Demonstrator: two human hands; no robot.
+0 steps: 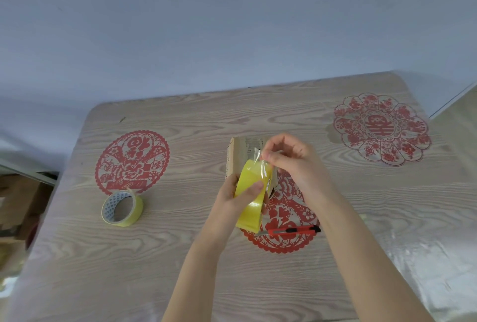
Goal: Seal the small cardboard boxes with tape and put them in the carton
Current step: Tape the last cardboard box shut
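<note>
My left hand (236,199) grips a yellow tape roll (251,201) held upright above the table's middle. My right hand (289,159) pinches the clear free end of the tape (259,154) at the top of the roll. Behind the roll and both hands stands a small cardboard box (241,152), partly hidden by them. A second yellow tape roll (121,208) lies on the table to the left, apart from both hands.
A red utility knife (294,230) lies on the table just below the held roll. Red paper-cut decorations (382,128) sit under the table's clear cover (426,257). Brown cartons (18,197) are off the left edge. A wall rises behind the table.
</note>
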